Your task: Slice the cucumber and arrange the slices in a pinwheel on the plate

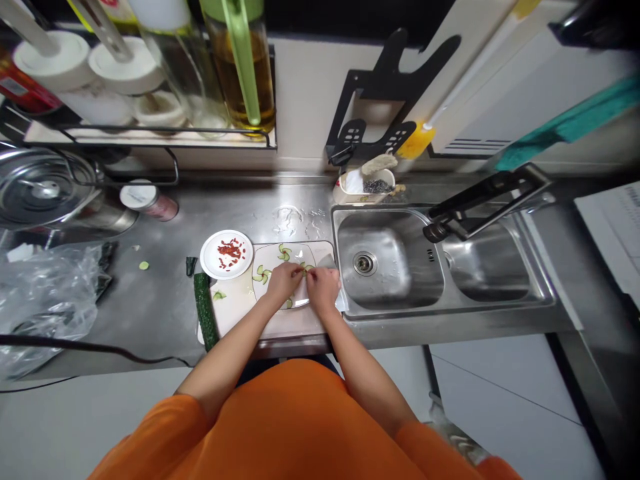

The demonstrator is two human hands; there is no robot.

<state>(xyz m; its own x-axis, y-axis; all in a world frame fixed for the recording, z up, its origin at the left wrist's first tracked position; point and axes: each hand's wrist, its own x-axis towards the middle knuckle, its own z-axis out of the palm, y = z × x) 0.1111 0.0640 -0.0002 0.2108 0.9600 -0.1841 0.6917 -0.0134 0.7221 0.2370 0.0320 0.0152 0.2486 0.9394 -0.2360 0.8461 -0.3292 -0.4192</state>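
My left hand [284, 283] and my right hand [324, 289] meet over the right side of a white squarish plate [273, 257]. Fingertips of both pinch a small green cucumber piece [305, 269], which they partly cover. Pinwheel-shaped cucumber garnishes [261, 274] lie around the plate, several in all. Under the plate is a pale cutting board [235, 310]. By my right hand a grey flat thing [327, 263] is mostly covered. A round white plate [207, 257] with red chopped bits [231, 251] stands to the left, above a long cucumber [205, 310].
A double sink [395, 310] with a black faucet [480, 207] lies to the right. At left are a plastic bag [50, 287], a steel pot [113, 217] and a pink can [161, 205]. Above hangs a rack [165, 137] with an oil bottle [260, 80]. A sponge holder [350, 195] stands behind the sink.
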